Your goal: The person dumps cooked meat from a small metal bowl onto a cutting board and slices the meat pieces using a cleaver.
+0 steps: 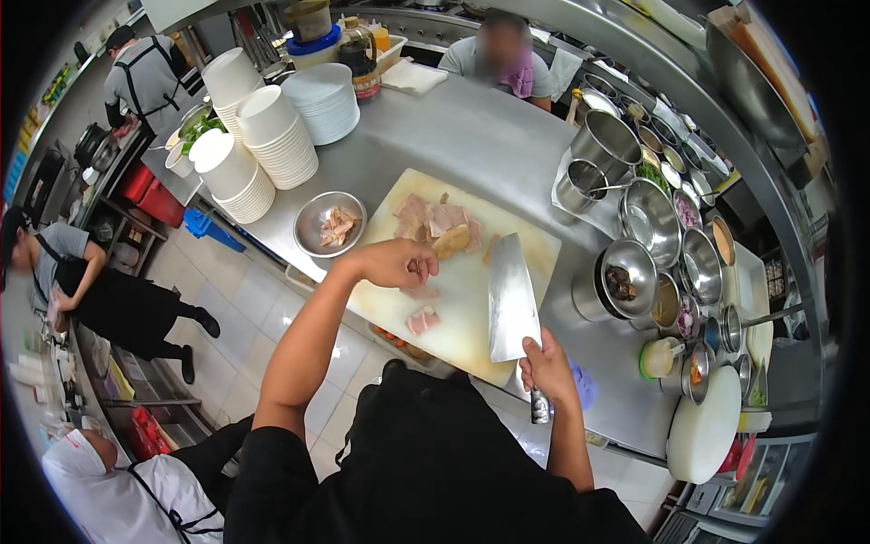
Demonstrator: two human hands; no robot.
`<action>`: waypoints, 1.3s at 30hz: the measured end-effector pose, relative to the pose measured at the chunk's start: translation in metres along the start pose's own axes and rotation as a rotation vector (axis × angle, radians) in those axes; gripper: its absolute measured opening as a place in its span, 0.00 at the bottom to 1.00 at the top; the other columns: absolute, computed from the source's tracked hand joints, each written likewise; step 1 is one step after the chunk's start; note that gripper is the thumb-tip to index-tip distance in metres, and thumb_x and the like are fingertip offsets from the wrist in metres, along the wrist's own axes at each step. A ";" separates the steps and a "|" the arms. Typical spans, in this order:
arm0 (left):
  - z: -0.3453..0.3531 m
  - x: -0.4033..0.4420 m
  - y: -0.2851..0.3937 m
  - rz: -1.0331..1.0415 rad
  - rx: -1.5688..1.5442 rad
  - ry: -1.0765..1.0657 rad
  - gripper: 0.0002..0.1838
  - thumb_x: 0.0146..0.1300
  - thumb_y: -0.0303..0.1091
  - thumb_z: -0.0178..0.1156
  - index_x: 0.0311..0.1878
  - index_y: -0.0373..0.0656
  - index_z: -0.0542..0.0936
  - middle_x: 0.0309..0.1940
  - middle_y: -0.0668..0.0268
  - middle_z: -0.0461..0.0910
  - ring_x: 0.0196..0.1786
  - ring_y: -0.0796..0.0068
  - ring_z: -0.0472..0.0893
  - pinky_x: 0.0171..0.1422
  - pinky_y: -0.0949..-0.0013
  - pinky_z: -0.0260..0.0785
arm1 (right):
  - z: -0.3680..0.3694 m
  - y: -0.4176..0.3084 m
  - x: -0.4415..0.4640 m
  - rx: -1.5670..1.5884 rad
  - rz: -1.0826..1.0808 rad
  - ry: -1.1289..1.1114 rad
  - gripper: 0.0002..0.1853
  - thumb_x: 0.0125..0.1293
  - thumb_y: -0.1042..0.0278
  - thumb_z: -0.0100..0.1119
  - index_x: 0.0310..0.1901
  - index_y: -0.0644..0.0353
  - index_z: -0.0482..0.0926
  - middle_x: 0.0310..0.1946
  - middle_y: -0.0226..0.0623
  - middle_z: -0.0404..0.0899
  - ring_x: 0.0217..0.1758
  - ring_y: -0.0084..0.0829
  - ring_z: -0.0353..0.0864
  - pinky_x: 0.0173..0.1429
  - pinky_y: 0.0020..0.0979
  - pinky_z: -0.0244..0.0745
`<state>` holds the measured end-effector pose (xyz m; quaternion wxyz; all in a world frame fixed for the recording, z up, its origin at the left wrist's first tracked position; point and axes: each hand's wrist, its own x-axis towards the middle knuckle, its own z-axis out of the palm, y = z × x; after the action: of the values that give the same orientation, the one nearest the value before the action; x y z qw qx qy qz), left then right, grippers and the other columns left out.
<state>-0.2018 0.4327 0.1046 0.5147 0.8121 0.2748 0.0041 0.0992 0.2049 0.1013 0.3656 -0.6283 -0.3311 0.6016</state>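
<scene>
Left hand point(396, 264), half-curled, over the left edge of the cutting board point(460, 331), any hold indiscernible; right hand point(549, 368) closed around the cleaver point(511, 304) handle, beside the near right corner.

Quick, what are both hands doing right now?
Left hand: fingers curled over the cream rectangular cutting board; whether it holds anything cannot be told.
Right hand: closed, holding a broad silver metal cleaver.

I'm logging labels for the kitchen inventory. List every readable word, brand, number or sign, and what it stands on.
No text is readable.
Dark bottle: red label, too small and blurred to read.
Cleaver: no lettering I can make out.
Coloured items at far left: too blurred to read.
</scene>
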 end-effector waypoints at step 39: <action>0.153 0.002 -0.027 0.176 0.267 0.879 0.12 0.63 0.26 0.68 0.49 0.39 0.82 0.47 0.55 0.77 0.52 0.51 0.78 0.57 0.56 0.73 | -0.001 -0.027 -0.018 -0.992 -0.225 -0.130 0.11 0.79 0.63 0.46 0.49 0.64 0.66 0.29 0.69 0.79 0.32 0.72 0.78 0.41 0.63 0.70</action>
<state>-0.1676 0.3148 0.0099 0.2382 0.8128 0.3950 0.3559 0.1001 0.2034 0.1332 0.0646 -0.6478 -0.6644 0.3671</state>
